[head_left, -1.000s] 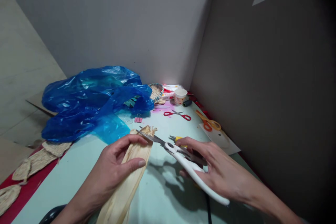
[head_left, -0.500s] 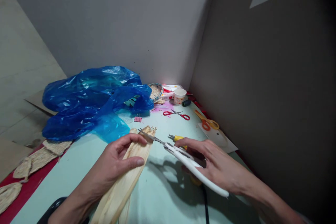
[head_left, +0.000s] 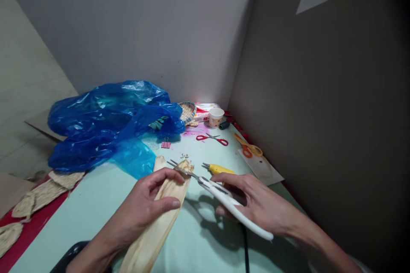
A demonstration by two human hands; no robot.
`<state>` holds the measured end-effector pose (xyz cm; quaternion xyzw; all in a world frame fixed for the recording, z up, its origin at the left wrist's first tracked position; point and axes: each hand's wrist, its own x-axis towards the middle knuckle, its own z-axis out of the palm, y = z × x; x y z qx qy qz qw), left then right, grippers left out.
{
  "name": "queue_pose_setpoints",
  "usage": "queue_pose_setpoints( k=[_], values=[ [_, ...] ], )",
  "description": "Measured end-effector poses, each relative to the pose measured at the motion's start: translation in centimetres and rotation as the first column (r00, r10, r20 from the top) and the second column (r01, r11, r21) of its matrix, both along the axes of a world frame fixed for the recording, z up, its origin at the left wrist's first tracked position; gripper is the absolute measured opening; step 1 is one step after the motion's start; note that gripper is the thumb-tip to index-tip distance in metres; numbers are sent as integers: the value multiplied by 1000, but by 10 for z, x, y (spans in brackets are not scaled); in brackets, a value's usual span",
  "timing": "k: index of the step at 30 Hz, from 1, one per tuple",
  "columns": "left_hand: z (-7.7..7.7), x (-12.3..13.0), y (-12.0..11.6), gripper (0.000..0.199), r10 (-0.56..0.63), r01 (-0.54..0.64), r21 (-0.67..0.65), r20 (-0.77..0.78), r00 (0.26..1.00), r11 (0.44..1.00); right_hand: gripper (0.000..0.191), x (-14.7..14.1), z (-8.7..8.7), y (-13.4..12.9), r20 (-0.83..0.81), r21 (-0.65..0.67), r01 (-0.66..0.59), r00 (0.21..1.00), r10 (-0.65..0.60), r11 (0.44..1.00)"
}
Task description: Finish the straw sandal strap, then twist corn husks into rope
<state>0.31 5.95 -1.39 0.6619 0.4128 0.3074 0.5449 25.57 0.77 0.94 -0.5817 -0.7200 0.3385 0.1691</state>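
Note:
My left hand [head_left: 155, 200] grips a long pale dried husk strip [head_left: 160, 222] between thumb and fingers, near its far end. White-handled scissors [head_left: 221, 196] are in my right hand [head_left: 253, 200], their blades slightly apart across the strip's ragged tip, close to my left fingertips. Behind my left hand another pale strip end [head_left: 159, 163] shows. A few small brown scraps [head_left: 185, 156] lie on the table just beyond the tip. A yellow-handled tool [head_left: 221, 169] with a metal point lies behind my right fingers.
A blue plastic bag [head_left: 112, 115] spreads over the back left. Red scissors [head_left: 212, 138], a pink clip [head_left: 165, 144], a paper cup [head_left: 216, 117] and a small woven basket [head_left: 187, 112] stand or lie farther back. Orange scissors [head_left: 248, 146] rest at right. Braided pieces [head_left: 41, 196] lie at left.
The scissor blades have opened a little and sit across the strip's tip. Small scraps now lie apart from the tip. The view has shifted slightly.

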Motion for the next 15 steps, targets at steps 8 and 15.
queue_pose_setpoints(
  k=[8, 15],
  values=[
    [0, 1, -2, 27, 2, -2, -14, 25, 1000, 1000, 19, 2, 2, 0, -100, 16, -79, 992, 80, 997],
    [3, -3, 0, 21, -156, 157, 15, -42, 987, 988, 30, 11, 5, 0, -22, 100, -12, 1000, 14, 995]
  ],
)
